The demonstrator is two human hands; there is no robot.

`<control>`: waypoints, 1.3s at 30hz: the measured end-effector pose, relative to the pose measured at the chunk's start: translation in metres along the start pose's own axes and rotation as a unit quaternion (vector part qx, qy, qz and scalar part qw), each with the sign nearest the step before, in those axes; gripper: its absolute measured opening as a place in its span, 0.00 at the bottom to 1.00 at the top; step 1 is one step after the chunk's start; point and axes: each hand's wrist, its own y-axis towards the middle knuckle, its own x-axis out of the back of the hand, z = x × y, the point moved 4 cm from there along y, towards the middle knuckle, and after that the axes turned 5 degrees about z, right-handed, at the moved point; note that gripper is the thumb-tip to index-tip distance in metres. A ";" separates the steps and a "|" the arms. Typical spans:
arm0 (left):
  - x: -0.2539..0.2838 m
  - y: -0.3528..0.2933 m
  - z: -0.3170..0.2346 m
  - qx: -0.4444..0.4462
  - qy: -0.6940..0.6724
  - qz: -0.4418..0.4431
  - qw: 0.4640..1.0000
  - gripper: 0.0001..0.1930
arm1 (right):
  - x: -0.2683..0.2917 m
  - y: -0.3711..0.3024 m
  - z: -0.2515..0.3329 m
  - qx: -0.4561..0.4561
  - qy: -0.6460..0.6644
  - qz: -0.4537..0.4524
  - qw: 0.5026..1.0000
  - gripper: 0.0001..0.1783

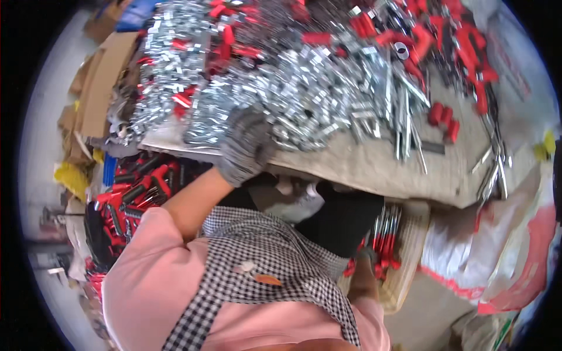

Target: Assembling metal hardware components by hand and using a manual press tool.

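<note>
My left hand [247, 146], in a grey glove, rests at the near edge of a heap of small shiny metal pieces [310, 93] on the table. Motion smears its fingers, so whether it holds a piece is unclear. Low on the right, my right hand [366, 256] reaches down into a pale basket [413, 257] beside my lap. It is against several tools with red handles and metal shafts [385, 237] standing in that basket. The fingers of this hand are hidden, and its grip does not show.
Long metal rods [404, 120] and red plastic parts [445, 120] lie on the table's right side. Left of my lap is a pile of red-and-black handled tools [137, 193]. Cardboard [105, 93] stands at the far left. A white-and-red sack [503, 251] sits at the right.
</note>
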 end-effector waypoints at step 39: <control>0.105 -0.069 0.056 0.063 -0.186 -0.075 0.978 0.12 | 0.683 -0.316 -0.019 0.278 0.269 -0.661 0.643 0.16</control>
